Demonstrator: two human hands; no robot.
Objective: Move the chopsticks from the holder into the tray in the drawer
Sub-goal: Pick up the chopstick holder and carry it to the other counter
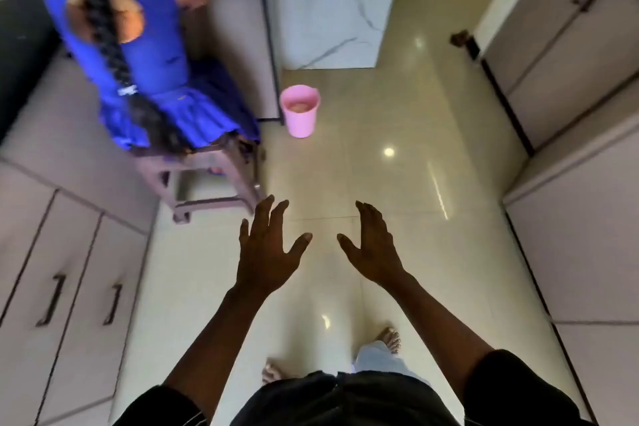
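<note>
My left hand (268, 249) and my right hand (371, 245) are stretched out in front of me over the glossy floor, palms down. Both have their fingers spread and hold nothing. They hang side by side with a gap between the thumbs. No chopsticks, holder, tray or open drawer shows in this view. The cabinet fronts (69, 287) on the left, with dark handles, are closed.
A person in a blue dress (148, 55) sits on a stool (211, 180) at the upper left, back to me. A pink bucket (300, 111) stands on the floor beside a white marbled unit (328, 10). More closed cabinets (570, 62) line the right side.
</note>
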